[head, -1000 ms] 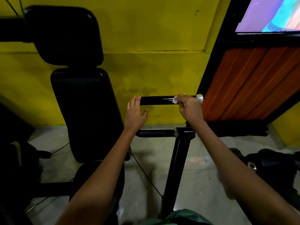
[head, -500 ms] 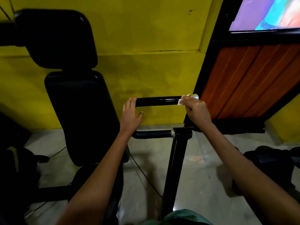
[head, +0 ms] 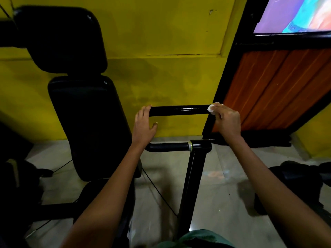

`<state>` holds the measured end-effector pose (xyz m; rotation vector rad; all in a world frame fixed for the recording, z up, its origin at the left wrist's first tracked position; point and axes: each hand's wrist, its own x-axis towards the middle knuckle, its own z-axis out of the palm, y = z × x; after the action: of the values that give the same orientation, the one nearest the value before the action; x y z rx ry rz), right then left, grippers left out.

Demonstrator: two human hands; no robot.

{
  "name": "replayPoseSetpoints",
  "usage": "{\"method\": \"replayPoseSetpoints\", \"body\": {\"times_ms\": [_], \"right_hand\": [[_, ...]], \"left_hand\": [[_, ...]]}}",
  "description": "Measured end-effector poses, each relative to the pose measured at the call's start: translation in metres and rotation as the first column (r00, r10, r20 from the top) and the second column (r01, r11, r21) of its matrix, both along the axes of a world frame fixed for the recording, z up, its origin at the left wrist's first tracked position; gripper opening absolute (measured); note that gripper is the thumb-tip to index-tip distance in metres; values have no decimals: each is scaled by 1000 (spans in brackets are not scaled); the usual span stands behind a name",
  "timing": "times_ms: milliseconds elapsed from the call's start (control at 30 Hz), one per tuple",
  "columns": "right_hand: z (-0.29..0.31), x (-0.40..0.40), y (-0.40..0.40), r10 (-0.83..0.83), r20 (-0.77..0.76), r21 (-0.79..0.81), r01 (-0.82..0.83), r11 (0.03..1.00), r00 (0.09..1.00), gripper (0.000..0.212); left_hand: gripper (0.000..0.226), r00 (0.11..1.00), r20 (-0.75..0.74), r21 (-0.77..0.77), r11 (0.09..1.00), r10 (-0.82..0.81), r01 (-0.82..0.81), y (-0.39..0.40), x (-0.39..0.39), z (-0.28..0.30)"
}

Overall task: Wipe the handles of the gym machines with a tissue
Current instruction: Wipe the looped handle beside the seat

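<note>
tissue [head: 211, 108], a small white crumpled wad, is sitting at the far right end of the black glossy horizontal handle bar [head: 179, 110], pinched in the curled fingers of the right hand [head: 227, 120]. right hand is closing round it and pressing it onto the bar, so that grip is tight and full. left hand [head: 144, 127] is bracing the bar's left end, fingers lying straight over the top, thumb hanging loose underneath, wrapping nothing.

judging the handling now: tissue is looking soft and light, likely to tear or bunch up if dragged hard, so pinching the wad as a whole seems wisest. bar is looking stiff, smooth and probably slippery, and steadying it at the left end is making sense.

comparing with a second back: tissue is now lying further right, out at the bar's tip, where earlier it was sitting a little inboard. left hand is keeping the same post on the left end.

black padded seat back [head: 86, 122] is standing to the left against the yellow wall [head: 161, 33], and a second, lower black grip bar [head: 168, 147] is waiting nearer, untouched.
</note>
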<state>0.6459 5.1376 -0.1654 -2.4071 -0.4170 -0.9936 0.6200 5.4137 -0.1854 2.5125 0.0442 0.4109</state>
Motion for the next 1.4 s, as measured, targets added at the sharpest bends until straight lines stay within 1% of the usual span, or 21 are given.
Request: {"method": "replayPoseSetpoints", "body": {"times_ms": [100, 167, 267, 333, 467, 600, 667, 733, 800, 833, 900, 933, 967, 1000, 1067, 1133, 1167, 1267, 1300, 1333, 1400], "right_hand": [[-9, -9, 26, -43, -42, 27, 44, 999, 998, 23], [-8, -14, 37, -23, -67, 53, 26, 998, 997, 23], [6, -12, 49, 19, -74, 202, -4, 979, 997, 21], [11, -8, 63, 62, -74, 207, -46, 977, 995, 23], [8, -1, 105, 135, -131, 87, -124, 988, 982, 23], [10, 3, 142, 233, -132, 56, -228, 972, 963, 22], [10, 2, 161, 298, -127, 13, -299, 954, 946, 23], [10, 0, 181, 363, -144, -36, -372, 928, 921, 23], [7, 2, 197, 429, -144, -131, -447, 885, 892, 19], [5, 2, 201, 458, -149, -222, -481, 848, 877, 17], [-1, 0, 203, 512, -144, -432, -519, 738, 847, 19], [-1, 0, 199, 537, -133, -483, -528, 699, 833, 19], [1, 1, 193, 553, -110, -490, -530, 692, 826, 19], [4, 3, 188, 547, -89, -461, -521, 718, 832, 21], [14, 9, 188, 474, -71, -372, -464, 804, 878, 23], [13, 14, 198, 419, -94, -361, -424, 831, 903, 21], [9, 12, 203, 432, -134, -400, -447, 800, 892, 20], [-15, 2, 203, 530, -233, -610, -547, 574, 816, 26], [-19, 0, 196, 560, -253, -613, -579, 538, 789, 25], [-21, 0, 189, 594, -225, -594, -592, 545, 773, 20], [-16, 1, 187, 611, -72, -547, -543, 637, 789, 18]], "left_hand": [[67, 1000, -19, -1, 1000, -8, 8, 0, -1, 1], [72, 1000, -9, -13, 1000, -25, 24, -1, -4, 2], [80, 999, 35, -59, 998, 9, -7, -5, -25, -9], [82, 999, 17, -64, 997, 46, -44, -10, -47, -28], [82, 988, -153, -78, 996, 37, -49, -16, -81, -70], [77, 956, -287, 159, 987, 60, -15, -14, -95, -82], [77, 943, -323, 206, 979, 77, -10, -13, -95, -83], [78, 935, -344, 198, 980, 81, -12, -13, -94, -85], [80, 931, -355, 183, 983, 79, -13, -11, -93, -87], [82, 931, -357, 182, 983, 75, -10, -11, -93, -88], [87, 926, -370, 179, 984, 74, -7, -9, -95, -92], [90, 922, -381, 172, 985, 74, -8, -7, -96, -94], [93, 918, -389, 162, 987, 72, -9, -7, -97, -95], [97, 916, -396, 149, 989, 68, -9, -7, -97, -97], [102, 909, -412, 123, 992, 65, -15, -8, -97, -99], [103, 897, -437, 104, 994, 64, -20, -10, -96, -101], [102, 891, -450, 93, 995, 61, -21, -11, -96, -101], [96, 895, -445, 46, 999, 39, -21, -10, -94, -104], [91, 906, -423, 6, 1000, 24, -24, -7, -94, -105], [84, 921, -390, -70, 997, 1, -31, -5, -93, -104], [62, 966, -259, -288, 955, -12, -66, 1, -91, -100]]}}
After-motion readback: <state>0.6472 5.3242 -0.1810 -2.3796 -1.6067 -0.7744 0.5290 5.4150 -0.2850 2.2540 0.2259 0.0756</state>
